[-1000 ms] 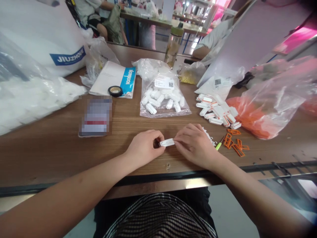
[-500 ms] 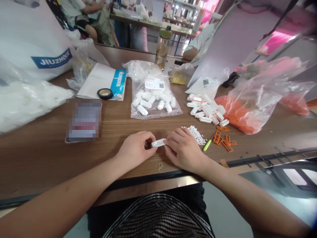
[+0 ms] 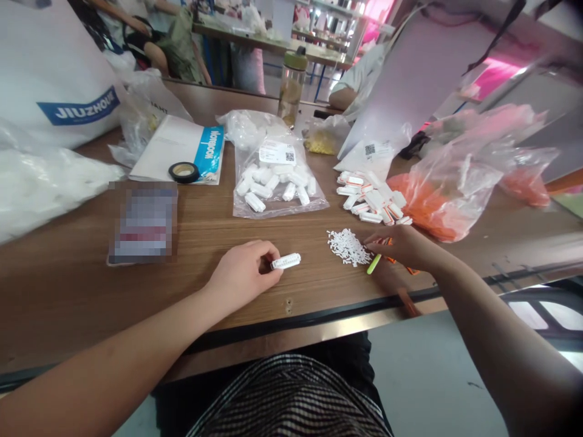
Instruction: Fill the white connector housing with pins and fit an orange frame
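Observation:
My left hand (image 3: 248,267) is closed on one end of a small white plastic housing (image 3: 288,261) with a row of slots along it, held just above the table. My right hand (image 3: 403,246) is stretched over several thin orange plastic frames (image 3: 412,270), its fingers extended and slightly blurred. Those frames are mostly hidden beneath it. Beside its fingertips lies a tool with a yellow-green handle (image 3: 374,264). To the left of that is a heap of tiny white pieces (image 3: 348,247).
Assembled white housings, some with orange edges (image 3: 376,200), are piled behind the right hand. A clear bag of white housings (image 3: 280,182) lies mid-table. Around stand a bag of orange parts (image 3: 437,200), a notebook (image 3: 175,149), a tape roll (image 3: 184,172), a bottle (image 3: 291,91) and a blurred-out flat object (image 3: 143,224).
My right hand has let go of the white housing and moved right, past the white heap, to the orange frames. My left hand still holds the housing. The view has shifted slightly.

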The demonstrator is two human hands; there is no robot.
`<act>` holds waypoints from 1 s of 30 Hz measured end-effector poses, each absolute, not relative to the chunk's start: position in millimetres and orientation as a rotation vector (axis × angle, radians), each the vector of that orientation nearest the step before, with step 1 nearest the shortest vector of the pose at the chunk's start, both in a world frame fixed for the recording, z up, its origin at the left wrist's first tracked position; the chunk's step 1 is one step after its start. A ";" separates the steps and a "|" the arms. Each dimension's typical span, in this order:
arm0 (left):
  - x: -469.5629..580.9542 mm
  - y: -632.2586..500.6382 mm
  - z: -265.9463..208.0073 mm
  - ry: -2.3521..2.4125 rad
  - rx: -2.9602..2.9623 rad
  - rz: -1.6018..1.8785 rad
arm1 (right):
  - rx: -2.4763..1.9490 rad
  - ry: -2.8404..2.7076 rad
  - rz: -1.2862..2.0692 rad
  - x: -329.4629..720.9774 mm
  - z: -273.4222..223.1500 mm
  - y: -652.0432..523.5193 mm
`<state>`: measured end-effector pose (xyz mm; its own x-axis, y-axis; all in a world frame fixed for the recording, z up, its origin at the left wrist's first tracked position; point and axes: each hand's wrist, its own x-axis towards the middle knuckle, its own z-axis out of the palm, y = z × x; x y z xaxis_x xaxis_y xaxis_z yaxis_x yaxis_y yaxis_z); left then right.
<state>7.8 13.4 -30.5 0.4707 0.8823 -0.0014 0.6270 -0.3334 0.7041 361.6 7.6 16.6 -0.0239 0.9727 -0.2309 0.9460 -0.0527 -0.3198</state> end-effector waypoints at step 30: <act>8.5 13.7 -30.7 1.237 2.089 0.569 | -2.056 -1.936 0.295 343.9 -5.3 -2.9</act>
